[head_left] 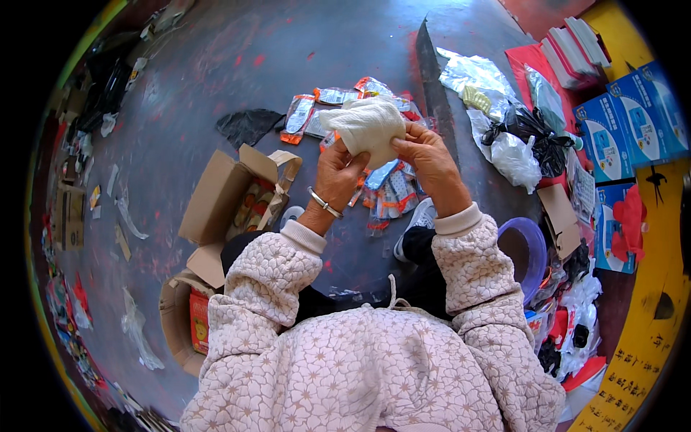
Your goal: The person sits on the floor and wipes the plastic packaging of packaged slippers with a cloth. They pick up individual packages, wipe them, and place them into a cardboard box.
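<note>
Cream cloth, soft and creased, is held up between two bare hands above a dark floor; clock directions run from the cloth, with twelve at the top. The left hand, at seven o'clock, has thumb and fingers clamped on its lower edge. The right hand, at four, pinches its right side between thumb and fingers.

Packets with orange trim lie loose beneath, showing from ten o'clock round to one and again near six. The cloth's free part, toward ten, has no support and looks limp, so it could fold over on itself or slip crooked if the two hands pull unevenly. Should either pinch loosen, it could drop among the packets, or onto bare floor, whose red specks might mark pale fabric.

At five o'clock a shoe stands just beside the packets; a small shift of the foot could crush or scatter them. The packets look slick, so the pile would probably slide easily if brushed by a sleeve. At eight, an open box sits near the person's leg, its flaps spread where a knee could knock them. A purple tub stands at four, well apart.
</note>
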`<state>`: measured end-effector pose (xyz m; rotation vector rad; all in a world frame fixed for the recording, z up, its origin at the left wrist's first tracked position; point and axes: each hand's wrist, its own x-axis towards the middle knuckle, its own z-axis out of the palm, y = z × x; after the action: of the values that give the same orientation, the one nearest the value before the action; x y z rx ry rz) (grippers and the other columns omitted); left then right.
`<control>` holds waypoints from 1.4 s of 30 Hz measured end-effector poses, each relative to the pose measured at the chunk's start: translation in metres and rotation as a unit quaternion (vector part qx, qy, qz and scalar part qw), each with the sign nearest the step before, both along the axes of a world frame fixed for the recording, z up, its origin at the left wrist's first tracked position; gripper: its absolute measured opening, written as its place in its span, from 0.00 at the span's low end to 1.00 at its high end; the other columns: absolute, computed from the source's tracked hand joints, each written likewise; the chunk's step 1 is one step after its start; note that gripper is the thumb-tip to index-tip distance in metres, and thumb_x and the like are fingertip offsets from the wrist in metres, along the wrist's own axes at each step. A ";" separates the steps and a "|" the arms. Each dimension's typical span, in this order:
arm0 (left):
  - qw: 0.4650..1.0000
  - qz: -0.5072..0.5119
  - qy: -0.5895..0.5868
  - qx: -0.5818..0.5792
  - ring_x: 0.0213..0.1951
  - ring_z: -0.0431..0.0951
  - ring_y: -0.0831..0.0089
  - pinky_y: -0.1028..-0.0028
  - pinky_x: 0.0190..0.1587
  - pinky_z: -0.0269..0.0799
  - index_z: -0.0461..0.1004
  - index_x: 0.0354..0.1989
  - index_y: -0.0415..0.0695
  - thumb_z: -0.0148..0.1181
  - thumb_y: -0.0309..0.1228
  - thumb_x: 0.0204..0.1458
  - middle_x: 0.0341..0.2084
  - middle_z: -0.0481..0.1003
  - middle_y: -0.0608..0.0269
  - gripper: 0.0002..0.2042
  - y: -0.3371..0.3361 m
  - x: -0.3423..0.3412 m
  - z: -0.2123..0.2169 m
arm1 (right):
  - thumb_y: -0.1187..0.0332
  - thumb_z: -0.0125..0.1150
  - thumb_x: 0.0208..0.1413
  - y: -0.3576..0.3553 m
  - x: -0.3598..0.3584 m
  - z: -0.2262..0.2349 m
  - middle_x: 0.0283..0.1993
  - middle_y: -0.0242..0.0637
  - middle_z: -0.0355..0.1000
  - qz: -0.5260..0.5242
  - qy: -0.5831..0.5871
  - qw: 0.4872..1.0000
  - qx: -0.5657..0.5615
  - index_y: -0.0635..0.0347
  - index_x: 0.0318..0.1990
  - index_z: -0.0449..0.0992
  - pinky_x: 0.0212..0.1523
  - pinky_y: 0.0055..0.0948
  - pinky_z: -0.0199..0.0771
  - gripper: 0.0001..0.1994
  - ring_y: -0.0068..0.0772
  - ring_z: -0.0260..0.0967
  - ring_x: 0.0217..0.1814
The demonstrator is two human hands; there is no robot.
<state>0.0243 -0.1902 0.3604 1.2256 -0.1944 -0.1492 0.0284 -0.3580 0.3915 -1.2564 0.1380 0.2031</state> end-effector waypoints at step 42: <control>0.786 -0.219 0.276 -0.507 0.58 0.60 0.54 0.57 0.59 0.55 0.52 0.62 0.44 0.30 0.69 0.47 0.58 0.58 0.51 0.44 0.031 0.016 0.007 | 0.78 0.61 0.36 0.044 -0.029 0.016 0.39 0.35 0.72 0.015 -0.512 0.706 -0.488 0.59 0.29 0.71 0.49 0.35 0.64 0.09 0.36 0.68 0.48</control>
<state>0.0405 -0.1593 0.3678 0.0007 -0.0176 -0.7045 -0.0010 -0.3140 0.4076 -2.2570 -0.8659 -0.6665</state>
